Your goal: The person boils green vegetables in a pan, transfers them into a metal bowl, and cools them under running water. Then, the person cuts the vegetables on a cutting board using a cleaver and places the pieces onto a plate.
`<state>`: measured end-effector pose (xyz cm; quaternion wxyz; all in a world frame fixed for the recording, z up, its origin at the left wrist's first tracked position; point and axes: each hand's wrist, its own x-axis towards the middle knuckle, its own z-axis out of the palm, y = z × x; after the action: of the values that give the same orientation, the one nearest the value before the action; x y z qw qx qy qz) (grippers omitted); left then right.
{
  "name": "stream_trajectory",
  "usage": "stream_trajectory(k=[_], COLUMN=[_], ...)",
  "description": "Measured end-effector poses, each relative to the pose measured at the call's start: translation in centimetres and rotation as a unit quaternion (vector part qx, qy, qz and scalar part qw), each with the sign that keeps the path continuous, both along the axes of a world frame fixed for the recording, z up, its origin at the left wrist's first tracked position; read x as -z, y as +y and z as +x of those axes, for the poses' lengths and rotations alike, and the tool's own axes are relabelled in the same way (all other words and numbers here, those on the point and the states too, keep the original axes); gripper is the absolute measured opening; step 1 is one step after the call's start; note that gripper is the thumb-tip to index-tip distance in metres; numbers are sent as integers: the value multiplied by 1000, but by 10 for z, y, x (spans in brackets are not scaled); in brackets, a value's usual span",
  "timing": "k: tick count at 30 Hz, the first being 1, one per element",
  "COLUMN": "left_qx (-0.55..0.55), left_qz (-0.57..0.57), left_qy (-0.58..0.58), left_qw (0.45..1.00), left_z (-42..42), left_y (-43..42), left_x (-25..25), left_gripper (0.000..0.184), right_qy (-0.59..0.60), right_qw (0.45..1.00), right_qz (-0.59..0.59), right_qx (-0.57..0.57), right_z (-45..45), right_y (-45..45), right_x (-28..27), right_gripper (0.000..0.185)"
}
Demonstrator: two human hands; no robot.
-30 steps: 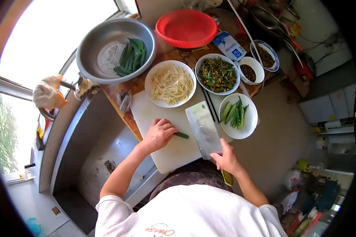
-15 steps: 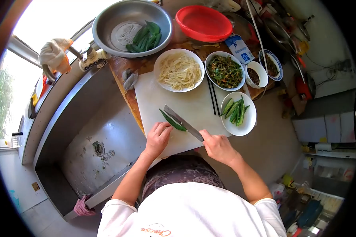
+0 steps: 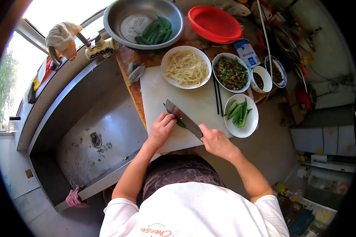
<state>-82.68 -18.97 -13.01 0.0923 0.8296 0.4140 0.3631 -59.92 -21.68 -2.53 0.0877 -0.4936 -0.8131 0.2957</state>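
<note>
My right hand (image 3: 217, 142) is closed round the handle of a kitchen knife (image 3: 184, 119), its broad blade pointing up and left over the white cutting board (image 3: 156, 100). Under and beside the blade lies a long green pepper (image 3: 181, 124), partly hidden by blade and fingers. My left hand (image 3: 161, 129) holds it with bent fingertips, right against the blade. To the right, a white bowl (image 3: 251, 125) holds several cut green pieces. More whole green peppers (image 3: 156, 31) lie in a metal basin (image 3: 111, 19).
Beyond the knife stand a plate of pale strips (image 3: 186, 68) and a bowl of chopped greens (image 3: 230, 73). Black chopsticks (image 3: 218, 96) lie between them and the cut pieces. A red basket (image 3: 214, 23) and small sauce bowl (image 3: 267, 81) sit farther back. Left is a metal sink (image 3: 106, 122).
The knife blade has turned steeper and now covers more of the pepper. My left fingers have shifted up along it, close to the blade. The whole view has shifted slightly.
</note>
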Motion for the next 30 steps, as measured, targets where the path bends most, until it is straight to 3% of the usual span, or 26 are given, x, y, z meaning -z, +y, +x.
stream_trajectory(k=[9,12,17,20,23,26,30], left_qx=[8,19,27,-12,-92,-195,-240], left_qz=[-15,-13,-1,-14,-64,-306,-367], left_qy=[4,19,45,-9,-52,-208,-227], left_qw=[1000,1000,999,1000,992,908,870], left_z=[1,0,-6,-1,0,11,24], left_y=[1,2,-2,-5,-16,-29,-27], left_x=[0,0,-8,-11,-11,-18,-26], left_gripper=[22,22,21,21,20,21,29], right_qy=[-6,-22,35,122,190,240,323], right_qw=[998,999,995,981,949,894,841], right_qz=[-68,-29,-67,-97,-159,-258,-332], right_qx=[3,11,62,118,197,278,279], right_z=[-8,-31,-3,9,21,41,50], right_y=[11,12,-6,-11,-9,-14,-25], right_x=[17,27,32,30,15,26,45], right_gripper=[32,41,40,36,42,54,53])
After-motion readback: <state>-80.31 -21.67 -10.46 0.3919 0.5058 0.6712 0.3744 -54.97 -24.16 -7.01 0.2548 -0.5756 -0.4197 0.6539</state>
